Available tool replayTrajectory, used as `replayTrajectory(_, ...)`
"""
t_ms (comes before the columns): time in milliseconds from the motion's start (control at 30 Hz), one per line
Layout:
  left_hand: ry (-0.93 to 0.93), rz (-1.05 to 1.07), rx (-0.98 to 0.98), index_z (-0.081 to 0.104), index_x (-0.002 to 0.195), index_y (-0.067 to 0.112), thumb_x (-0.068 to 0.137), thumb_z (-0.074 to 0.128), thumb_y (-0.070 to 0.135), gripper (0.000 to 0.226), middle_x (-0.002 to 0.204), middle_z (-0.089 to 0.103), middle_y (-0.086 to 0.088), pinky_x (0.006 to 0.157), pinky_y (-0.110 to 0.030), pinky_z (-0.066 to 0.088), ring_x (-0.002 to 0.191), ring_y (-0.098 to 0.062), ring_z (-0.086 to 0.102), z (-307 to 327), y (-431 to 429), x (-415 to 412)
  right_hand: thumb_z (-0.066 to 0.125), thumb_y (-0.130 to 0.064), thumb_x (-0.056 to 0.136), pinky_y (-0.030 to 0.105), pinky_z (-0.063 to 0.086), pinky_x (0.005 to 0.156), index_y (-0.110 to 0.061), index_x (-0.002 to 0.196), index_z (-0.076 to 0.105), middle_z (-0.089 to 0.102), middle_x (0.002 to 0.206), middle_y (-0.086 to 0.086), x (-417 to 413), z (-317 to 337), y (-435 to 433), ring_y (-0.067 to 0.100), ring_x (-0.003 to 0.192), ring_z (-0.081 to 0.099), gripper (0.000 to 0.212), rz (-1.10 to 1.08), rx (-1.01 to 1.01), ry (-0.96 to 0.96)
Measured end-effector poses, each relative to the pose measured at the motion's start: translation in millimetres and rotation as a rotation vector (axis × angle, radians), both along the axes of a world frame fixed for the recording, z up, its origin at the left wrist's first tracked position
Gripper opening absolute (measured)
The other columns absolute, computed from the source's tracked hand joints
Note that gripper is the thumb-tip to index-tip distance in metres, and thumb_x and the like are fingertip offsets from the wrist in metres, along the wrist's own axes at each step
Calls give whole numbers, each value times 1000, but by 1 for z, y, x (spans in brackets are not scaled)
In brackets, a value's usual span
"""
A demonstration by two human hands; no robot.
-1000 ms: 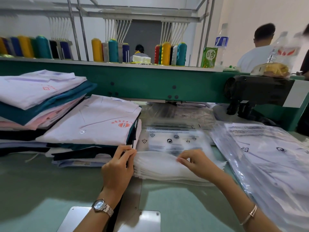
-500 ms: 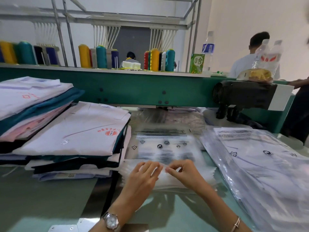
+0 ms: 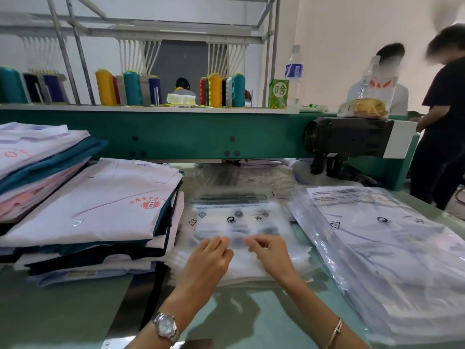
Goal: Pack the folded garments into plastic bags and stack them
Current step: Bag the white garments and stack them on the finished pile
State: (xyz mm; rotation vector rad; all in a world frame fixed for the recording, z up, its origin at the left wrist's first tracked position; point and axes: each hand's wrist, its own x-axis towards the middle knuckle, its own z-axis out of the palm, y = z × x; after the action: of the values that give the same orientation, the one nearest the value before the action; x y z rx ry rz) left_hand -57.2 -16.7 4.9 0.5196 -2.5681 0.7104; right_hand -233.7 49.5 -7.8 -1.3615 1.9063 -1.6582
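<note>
The top clear plastic bag (image 3: 239, 222), printed with black recycling marks and text, lies on a stack of clear plastic bags (image 3: 241, 269) in the middle of the pale green table (image 3: 50, 311), just in front of the person. The right hand (image 3: 273, 255) has its fingers curled and pinches this bag's near edge between thumb and forefinger. The left hand (image 3: 208, 263) meets the same edge with bent fingers right beside it, but motion blur hides whether it grips or only touches. A silver wristwatch (image 3: 164, 327) sits on the left wrist and a thin bracelet (image 3: 336, 331) on the right. Touching the bag stack on its left is a pile of folded garments (image 3: 88, 258) topped by a white shirt with a red emblem (image 3: 100, 205). Farther left stands a taller pile of white, teal and pink folded clothes (image 3: 37, 152). On the right lies a sloping heap of bagged white garments (image 3: 377, 248). Behind runs a green machine beam (image 3: 176, 132) carrying a black motor unit (image 3: 349, 137), with coloured thread cones (image 3: 105, 86), a green carton (image 3: 278, 93) and a water bottle (image 3: 293, 69) on the shelf above. A person in dark clothing (image 3: 442, 122) stands at far right.
</note>
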Motion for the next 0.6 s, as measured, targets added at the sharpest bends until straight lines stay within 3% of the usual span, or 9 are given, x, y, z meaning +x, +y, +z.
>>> replayTrajectory(67,-82,-42,34,65,73,19,32,70,-5,48,82,63,0,62,-26,51,72,-19,61,-4,5,-1,67,-18,90,17,45,64,-14,77,74,67,69,-13,0,1,-1,-1,62,57,15,-135,-117,-24)
replayTrajectory(167,-157,8,141,73,85,20,28,90,7,61,93,73,2,70,-27,57,83,-18,71,-12,6,3,65,-17,91,16,49,78,-16,92,75,73,91,-11,3,5,2,4,88,67,10,-239,-341,20)
replayTrajectory(233,-171,101,199,77,100,22,21,95,17,81,102,74,0,76,-31,59,91,-20,72,-11,4,5,64,-18,91,17,49,87,-14,102,74,72,103,-11,9,7,3,5,100,66,15,-237,-456,83)
replayTrajectory(267,-195,158,221,73,114,23,29,96,22,87,113,72,-4,85,-35,56,101,-24,70,-9,5,5,64,-18,91,18,49,90,-14,107,73,71,109,-10,13,7,3,5,105,65,18,-237,-498,123)
replayTrajectory(300,-203,182,203,61,132,22,52,91,24,85,132,62,-10,100,-40,47,119,-30,60,-9,6,7,64,-18,91,20,49,93,-15,110,73,70,113,-8,16,7,3,6,108,64,21,-237,-537,167)
replayTrajectory(367,-256,210,235,22,154,16,94,54,9,68,158,23,-19,118,-47,15,145,-39,22,-21,1,5,64,-13,91,26,49,96,-13,113,71,68,119,-2,20,5,2,10,112,63,23,-227,-599,278)
replayTrajectory(433,-259,221,255,9,155,16,101,34,5,60,162,9,-18,119,-47,1,148,-39,9,-25,2,3,65,-9,91,34,50,94,-8,111,71,67,122,4,20,1,1,14,114,62,21,-211,-616,465)
replayTrajectory(500,-232,196,230,9,155,19,103,30,8,57,162,10,-17,119,-48,0,149,-38,9,-29,2,1,63,-13,92,40,48,94,-5,110,71,66,123,6,20,-3,1,11,117,59,22,-179,-606,665)
replayTrajectory(600,-252,212,227,10,155,25,104,30,13,56,162,16,-11,119,-50,3,149,-36,11,-31,0,2,60,-15,93,42,45,96,-5,108,72,64,125,3,20,-6,3,9,118,57,22,-129,-566,815)
